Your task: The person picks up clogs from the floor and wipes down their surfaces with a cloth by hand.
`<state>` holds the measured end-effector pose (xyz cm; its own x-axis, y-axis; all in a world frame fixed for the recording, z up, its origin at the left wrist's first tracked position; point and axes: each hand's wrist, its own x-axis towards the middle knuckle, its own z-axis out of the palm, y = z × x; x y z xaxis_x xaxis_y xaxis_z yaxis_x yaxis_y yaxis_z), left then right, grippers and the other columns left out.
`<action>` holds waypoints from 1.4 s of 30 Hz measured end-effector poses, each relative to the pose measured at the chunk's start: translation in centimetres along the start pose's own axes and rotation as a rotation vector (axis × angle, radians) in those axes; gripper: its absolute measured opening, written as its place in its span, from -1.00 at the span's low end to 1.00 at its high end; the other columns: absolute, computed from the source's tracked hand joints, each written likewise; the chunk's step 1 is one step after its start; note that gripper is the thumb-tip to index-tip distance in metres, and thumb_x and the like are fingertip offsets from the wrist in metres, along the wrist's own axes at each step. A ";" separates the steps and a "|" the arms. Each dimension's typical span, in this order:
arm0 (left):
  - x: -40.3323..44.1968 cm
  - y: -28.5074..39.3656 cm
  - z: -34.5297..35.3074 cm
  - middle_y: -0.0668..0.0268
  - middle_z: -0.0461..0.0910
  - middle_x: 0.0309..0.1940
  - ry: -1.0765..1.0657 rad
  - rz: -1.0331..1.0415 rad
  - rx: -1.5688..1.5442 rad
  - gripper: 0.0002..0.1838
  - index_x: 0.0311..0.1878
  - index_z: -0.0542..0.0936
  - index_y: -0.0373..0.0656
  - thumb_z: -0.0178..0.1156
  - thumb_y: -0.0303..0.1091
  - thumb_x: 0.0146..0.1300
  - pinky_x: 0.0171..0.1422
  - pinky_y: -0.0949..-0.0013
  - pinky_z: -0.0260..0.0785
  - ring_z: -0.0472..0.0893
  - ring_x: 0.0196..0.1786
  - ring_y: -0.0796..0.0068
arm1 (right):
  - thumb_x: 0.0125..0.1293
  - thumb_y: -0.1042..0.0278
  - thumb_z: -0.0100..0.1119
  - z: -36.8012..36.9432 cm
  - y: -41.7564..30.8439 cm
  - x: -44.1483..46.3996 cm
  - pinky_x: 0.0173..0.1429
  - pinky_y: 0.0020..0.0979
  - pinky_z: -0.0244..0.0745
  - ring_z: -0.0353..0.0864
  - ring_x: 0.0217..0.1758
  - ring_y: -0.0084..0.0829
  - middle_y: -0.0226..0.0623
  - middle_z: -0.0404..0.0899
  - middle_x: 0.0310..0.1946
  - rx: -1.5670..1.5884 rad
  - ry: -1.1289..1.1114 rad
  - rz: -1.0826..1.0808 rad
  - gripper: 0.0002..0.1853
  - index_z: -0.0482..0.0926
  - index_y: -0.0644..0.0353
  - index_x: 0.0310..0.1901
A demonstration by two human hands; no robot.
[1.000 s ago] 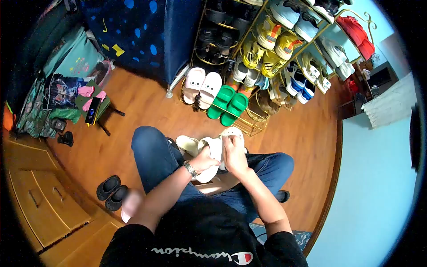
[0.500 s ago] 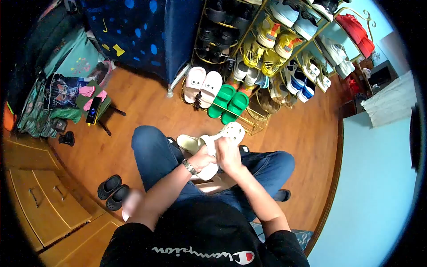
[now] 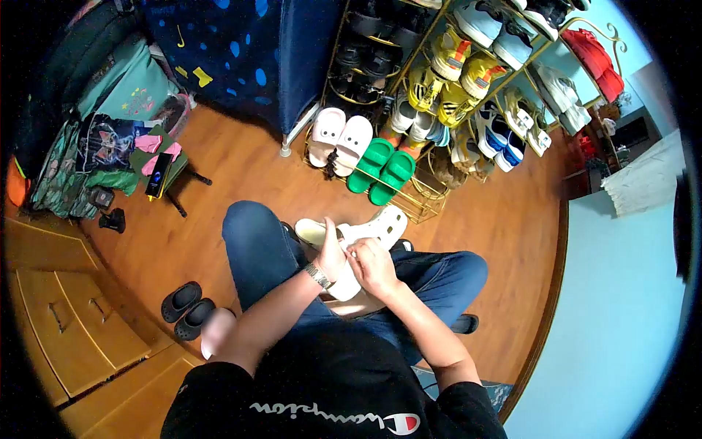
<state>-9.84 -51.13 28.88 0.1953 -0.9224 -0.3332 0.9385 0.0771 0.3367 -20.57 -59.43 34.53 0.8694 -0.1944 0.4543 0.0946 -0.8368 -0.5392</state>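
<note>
A pale clog (image 3: 386, 227), toe pointed toward the shoe rack (image 3: 420, 213), was flanked closely by a half-opened left hand (image 3: 330, 260), thumb raised, and a curled right hand (image 3: 374, 268), whose grip could not be told.

The left hand (image 3: 330, 262) extends its thumb (image 3: 330, 233) forward. The right hand (image 3: 374, 269) curls close beside it, forearms (image 3: 276, 314) angled inward.

Saw green slides (image 3: 395, 175) beside pale pink slides (image 3: 355, 145) low on gold wire shoe rack (image 3: 420, 208), yellow sneakers (image 3: 479, 77) higher up. Noted phone (image 3: 158, 177) with lit screen on green-topped stool (image 3: 175, 166), left. Spotted black clogs (image 3: 194, 320) on wooden floor (image 3: 241, 164) near wooden drawers (image 3: 79, 307); dark blue spotted fabric (image 3: 219, 69) beside rack.
</note>
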 end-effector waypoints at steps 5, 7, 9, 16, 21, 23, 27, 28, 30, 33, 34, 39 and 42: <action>-0.7 -1.4 2.3 0.20 0.25 0.54 0.110 0.105 0.145 0.04 0.55 0.20 -0.11 -0.50 0.61 0.36 0.67 0.20 -0.03 0.21 0.58 0.28 | 0.30 0.42 0.24 1.4 3.2 3.2 -0.16 0.01 0.45 0.52 -0.23 0.15 0.05 0.52 -0.36 -0.192 0.063 0.262 -0.83 0.48 0.33 -0.31; -0.4 -0.7 1.5 0.18 0.16 0.60 0.140 0.077 0.178 0.19 0.60 0.11 -0.21 -0.57 0.68 0.27 0.69 0.20 -0.08 0.15 0.62 0.27 | 0.29 0.43 0.24 1.0 1.7 2.4 -0.16 0.01 0.46 0.53 -0.26 0.15 0.03 0.52 -0.38 -0.120 0.008 0.186 -0.85 0.48 0.30 -0.32; 0.1 0.4 0.0 0.12 0.35 0.50 -0.041 0.099 0.041 0.22 0.53 0.24 -0.31 -0.61 0.68 0.27 0.65 0.17 0.02 0.29 0.55 0.22 | 0.29 0.42 0.26 0.7 0.0 -0.2 -0.14 -0.05 0.53 0.59 -0.25 0.06 -0.05 0.55 -0.38 -0.074 -0.089 0.086 -0.88 0.53 0.26 -0.28; 0.6 -0.1 0.6 0.13 0.36 0.48 0.076 0.111 0.236 0.20 0.54 0.23 -0.29 -0.62 0.66 0.29 0.65 0.17 0.03 0.30 0.55 0.23 | 0.37 0.39 0.20 2.2 1.6 2.9 -0.15 0.00 0.48 0.56 -0.26 0.10 0.00 0.55 -0.37 -0.162 0.117 0.325 -0.88 0.55 0.27 -0.23; 0.5 1.4 0.7 0.13 0.32 0.50 -0.105 0.216 -0.011 0.14 0.55 0.20 -0.29 -0.60 0.60 0.36 0.61 0.20 0.12 0.32 0.52 0.25 | 0.28 0.43 0.30 2.3 0.2 -1.0 -0.17 0.00 0.51 0.60 -0.25 0.04 -0.04 0.58 -0.36 -0.128 0.107 0.141 -0.89 0.56 0.23 -0.24; 1.1 -0.2 -0.6 0.19 0.35 0.49 -0.120 0.179 0.008 0.03 0.56 0.21 -0.22 -0.54 0.52 0.43 0.58 0.18 0.18 0.37 0.49 0.27 | 0.30 0.42 0.27 2.0 1.1 -1.7 -0.19 0.00 0.51 0.61 -0.23 0.04 -0.05 0.60 -0.34 -0.149 0.103 0.102 -0.91 0.57 0.20 -0.23; 0.6 -1.9 0.3 0.29 0.37 0.47 -0.070 0.069 0.120 -0.15 0.57 0.20 -0.11 -0.43 0.38 0.53 0.56 0.15 0.23 0.40 0.47 0.31 | 0.35 0.39 0.19 -0.4 5.1 2.6 -0.19 0.00 0.50 0.58 -0.27 0.11 -0.01 0.55 -0.41 -0.405 0.256 0.226 -0.88 0.53 0.25 -0.30; 0.7 -1.8 0.1 0.32 0.38 0.46 -0.091 0.070 0.108 -0.13 0.57 0.20 -0.10 -0.40 0.41 0.51 0.54 0.20 0.25 0.41 0.45 0.36 | 0.34 0.39 0.20 -0.4 5.5 2.6 -0.17 0.00 0.50 0.59 -0.25 0.10 0.00 0.56 -0.39 -0.422 0.242 0.306 -0.89 0.55 0.25 -0.28; 0.8 -0.9 0.6 0.31 0.42 0.42 -0.122 0.088 0.056 -0.12 0.57 0.22 -0.10 -0.38 0.43 0.50 0.51 0.23 0.28 0.43 0.42 0.41 | 0.31 0.40 0.21 -0.2 5.8 2.0 -0.12 -0.01 0.50 0.60 -0.20 0.07 0.00 0.58 -0.36 -0.336 0.111 0.327 -0.90 0.57 0.24 -0.25; 0.7 -0.2 -0.1 0.26 0.49 0.36 -0.060 0.127 0.149 -0.23 0.51 0.30 -0.16 -0.29 0.29 0.57 0.49 0.22 0.33 0.47 0.38 0.40 | 0.28 0.38 0.20 0.7 3.5 -0.5 -0.12 0.02 0.49 0.60 -0.18 0.09 0.04 0.59 -0.33 -0.190 -0.063 0.139 -0.90 0.61 0.20 -0.25; 0.5 -0.8 0.2 0.26 0.49 0.35 -0.007 0.112 0.160 -0.27 0.50 0.31 -0.16 -0.25 0.25 0.58 0.47 0.23 0.35 0.48 0.37 0.41 | 0.29 0.37 0.19 -0.2 4.5 -0.1 -0.14 0.04 0.47 0.59 -0.20 0.08 0.02 0.58 -0.34 -0.266 -0.031 0.196 -0.90 0.60 0.21 -0.27; 0.9 -1.7 -0.5 0.29 0.54 0.31 0.035 0.123 0.156 -0.46 0.44 0.39 -0.17 -0.08 0.01 0.62 0.40 0.28 0.43 0.56 0.29 0.45 | 0.31 0.45 0.18 -0.3 7.1 0.9 -0.17 0.04 0.43 0.53 -0.31 0.13 0.03 0.53 -0.41 -0.368 0.266 0.313 -0.89 0.52 0.25 -0.36; 0.9 -0.7 -0.1 0.28 0.59 0.25 0.089 0.124 0.174 -0.51 0.39 0.44 -0.21 -0.05 -0.06 0.63 0.34 0.26 0.47 0.60 0.24 0.46 | 0.26 0.44 0.28 0.6 2.7 -1.1 -0.20 -0.01 0.46 0.54 -0.31 0.06 -0.05 0.54 -0.42 -0.205 -0.031 0.148 -0.89 0.52 0.20 -0.33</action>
<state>-10.27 -51.97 28.29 0.3380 -0.8721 -0.3539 0.8439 0.1143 0.5242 -20.97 -61.23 32.16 0.8812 -0.3096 0.3572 -0.1327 -0.8873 -0.4416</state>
